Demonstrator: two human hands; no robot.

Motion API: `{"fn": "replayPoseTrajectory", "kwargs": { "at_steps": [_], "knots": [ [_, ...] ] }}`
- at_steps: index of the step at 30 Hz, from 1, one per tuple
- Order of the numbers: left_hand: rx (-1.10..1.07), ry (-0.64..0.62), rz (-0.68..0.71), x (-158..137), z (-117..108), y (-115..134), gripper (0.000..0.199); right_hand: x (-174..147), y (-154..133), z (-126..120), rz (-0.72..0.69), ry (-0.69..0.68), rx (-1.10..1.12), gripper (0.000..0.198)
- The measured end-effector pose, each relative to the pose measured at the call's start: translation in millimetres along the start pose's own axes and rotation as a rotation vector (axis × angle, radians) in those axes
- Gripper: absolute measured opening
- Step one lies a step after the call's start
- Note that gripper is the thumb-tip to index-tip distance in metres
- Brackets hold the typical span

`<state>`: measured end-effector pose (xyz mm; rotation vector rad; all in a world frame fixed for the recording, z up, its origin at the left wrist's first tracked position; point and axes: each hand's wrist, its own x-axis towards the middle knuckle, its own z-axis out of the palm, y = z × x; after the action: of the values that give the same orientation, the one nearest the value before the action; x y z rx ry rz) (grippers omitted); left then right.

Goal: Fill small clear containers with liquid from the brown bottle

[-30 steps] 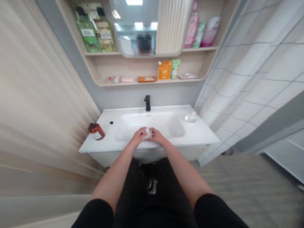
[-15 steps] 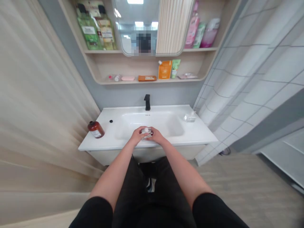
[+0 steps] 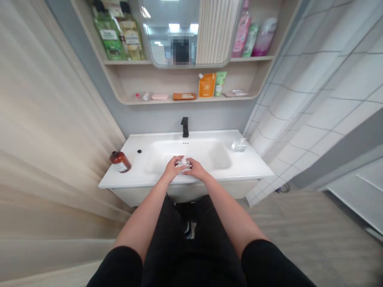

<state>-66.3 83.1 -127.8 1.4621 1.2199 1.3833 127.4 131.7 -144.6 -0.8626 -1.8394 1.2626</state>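
Note:
Over the front edge of the white sink (image 3: pixel 206 153), my left hand (image 3: pixel 172 169) and my right hand (image 3: pixel 195 169) hold a small clear bottle (image 3: pixel 183 163) between them. It has a white top that points up. My fingers wrap its two sides and cover part of it. The label and what is inside are too small to make out. On the counter to the left stands an open-necked brown bottle (image 3: pixel 120 162) with a white label. A small black cap (image 3: pixel 139 151) lies behind it, closer to the basin.
A black faucet (image 3: pixel 185 127) rises at the back of the basin. Another clear bottle (image 3: pixel 238 146) with a pump top stands on the counter's right. Above, a mirrored shelf unit (image 3: pixel 191 101) holds several bottles, pouches and a tube (image 3: pixel 220 83). A curtain (image 3: pixel 60 139) hangs at left.
My view has tipped down very slightly. Both hands stay around the clear bottle, whose white top now shows a little more clearly.

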Motion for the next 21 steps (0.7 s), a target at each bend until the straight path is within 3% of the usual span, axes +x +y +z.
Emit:
{"fn": "replayPoseTrajectory", "kwargs": {
  "at_steps": [14, 18, 21],
  "knots": [
    [-0.018, 0.043, 0.045, -1, 1, -1, 0.056, 0, 1, 0, 0.013, 0.017, -0.015, 0.073],
    [0.031, 0.018, 0.062, -1, 1, 7, 0.064, 0, 0, 0, 0.007, 0.010, 0.001, 0.073],
    [0.123, -0.031, 0.094, 1, -3, 20, 0.059, -1, -2, 0, 0.005, 0.008, -0.010, 0.073]
  ]
}}
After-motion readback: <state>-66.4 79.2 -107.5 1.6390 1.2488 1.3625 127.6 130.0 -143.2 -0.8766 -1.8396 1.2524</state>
